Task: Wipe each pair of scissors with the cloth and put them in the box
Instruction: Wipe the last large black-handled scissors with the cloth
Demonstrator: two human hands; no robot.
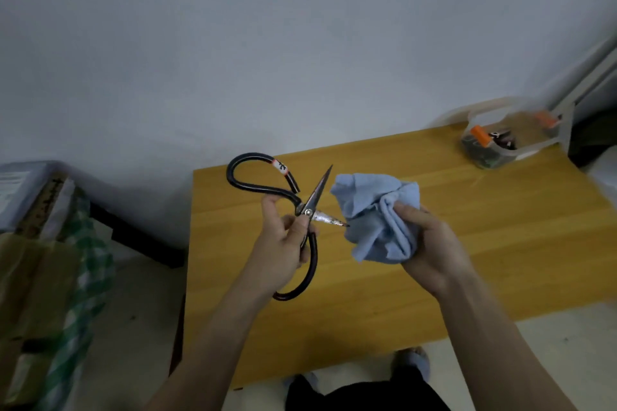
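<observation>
While my left hand (pixel 283 245) grips the open scissors (pixel 302 210) near the pivot, my right hand (pixel 425 240) clutches the bunched cloth (pixel 374 210) — one blade tip touching it — above the surface (pixel 467 243).

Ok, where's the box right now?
In the head view, the clear box sits at the table's far right corner, by the wall, beyond the cloth.
</observation>
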